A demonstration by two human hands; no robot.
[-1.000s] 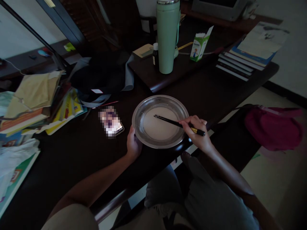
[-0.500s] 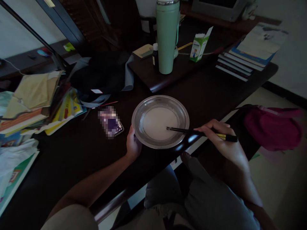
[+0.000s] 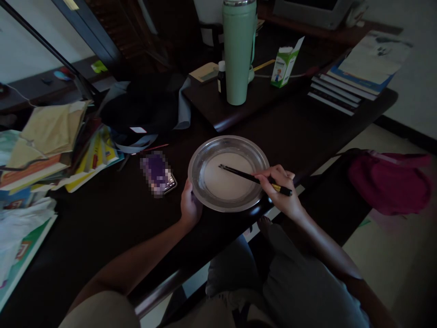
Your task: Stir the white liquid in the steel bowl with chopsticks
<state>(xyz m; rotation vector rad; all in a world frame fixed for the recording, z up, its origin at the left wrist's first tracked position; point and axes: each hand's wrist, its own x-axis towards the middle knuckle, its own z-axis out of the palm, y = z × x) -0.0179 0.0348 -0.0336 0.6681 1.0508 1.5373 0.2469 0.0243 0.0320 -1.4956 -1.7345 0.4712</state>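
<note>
A round metal basin (image 3: 218, 204) stands near the table's front edge, holding a whitish substance (image 3: 223, 182); whether it is liquid or powder is hard to tell. My left hand (image 3: 190, 207) grips the basin's left side at the rim, its fingers mostly hidden beneath. In my right hand (image 3: 278, 184) is a pair of black chopsticks (image 3: 241, 174) with gold bands near the thick ends. Their tips are over the middle of the basin, at or just above the whitish surface.
A phone (image 3: 159, 175) lies left of the basin, near a dark bag (image 3: 143, 107). Piled books and papers (image 3: 48, 132) fill the left side. Behind stand a green tumbler (image 3: 238, 54), a small bottle (image 3: 222, 79) and a green-white box (image 3: 284, 66). Stacked books (image 3: 362, 73) sit far right.
My right hand has moved left and slightly up, carrying the chopstick tips from the right part of the whitish surface to its upper middle. My left hand and the basin stay put.
</note>
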